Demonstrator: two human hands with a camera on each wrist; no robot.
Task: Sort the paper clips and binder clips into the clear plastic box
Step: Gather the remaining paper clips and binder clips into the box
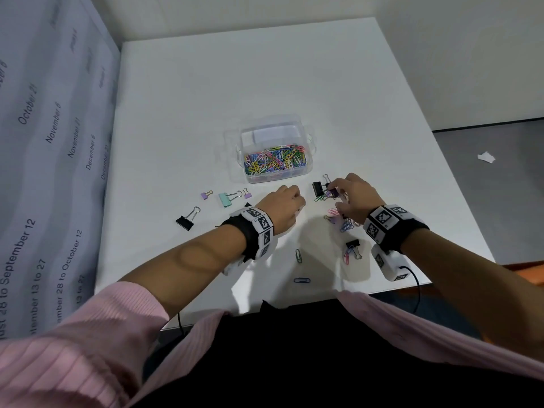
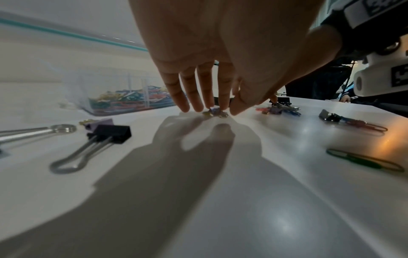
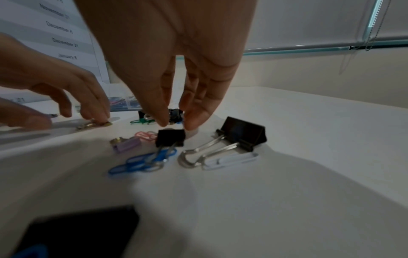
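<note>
Blue paper clip [image 1: 302, 280] nearest me lies long axis left-right, green paper clip [image 1: 298, 255] beyond it points away. I read this as mid-pickup. Left hand [image 1: 284, 209] pinches a small clip [image 2: 215, 111] on the white table [image 1: 397, 142]. Right hand [image 1: 354, 198] hovers uncurled over a black binder clip [image 3: 170, 137], handles toward me; next I'd pinch it. Clear plastic box [image 1: 275, 153] sits beyond, front compartment holding paper clips

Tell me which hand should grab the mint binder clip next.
Probably left: the left hand lies beside the mint binder clip, while the right hand works the clips across the table.
</note>
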